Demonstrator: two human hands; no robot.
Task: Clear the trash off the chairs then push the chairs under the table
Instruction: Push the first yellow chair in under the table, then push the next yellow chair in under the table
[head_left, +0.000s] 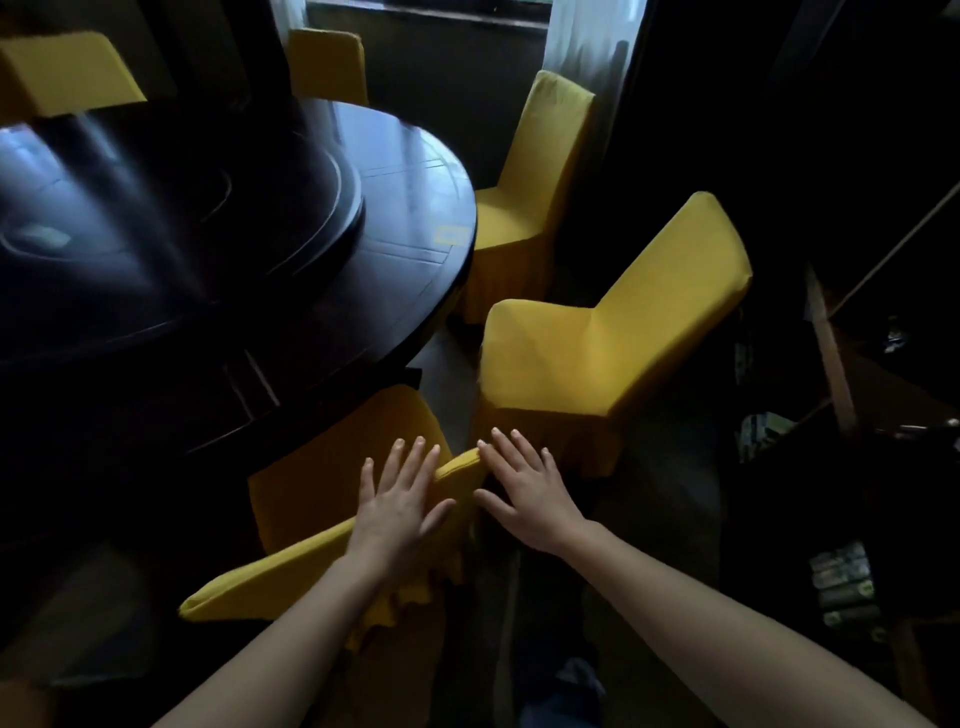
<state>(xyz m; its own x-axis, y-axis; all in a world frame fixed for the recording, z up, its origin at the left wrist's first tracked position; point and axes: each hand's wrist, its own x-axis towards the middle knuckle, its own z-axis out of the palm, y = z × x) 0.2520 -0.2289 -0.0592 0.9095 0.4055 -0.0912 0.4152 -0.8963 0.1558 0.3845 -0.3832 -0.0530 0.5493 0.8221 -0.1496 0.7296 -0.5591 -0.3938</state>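
A yellow-covered chair (322, 483) stands right in front of me, its seat partly under the dark round table (405, 208). My left hand (397, 501) lies flat with spread fingers on the top of its backrest. My right hand (524, 483) hovers open at the backrest's right end, fingertips near the cloth. A second yellow chair (597, 343) stands to the right, pulled out from the table, its seat bare. A third yellow chair (524, 197) sits farther back at the table's edge.
Two more yellow chairs (327, 65) (67, 73) stand at the table's far side. A round turntable (291, 208) sits on the table. Dark shelving with small items (841, 582) lines the right side. White curtains (592, 36) hang at the back.
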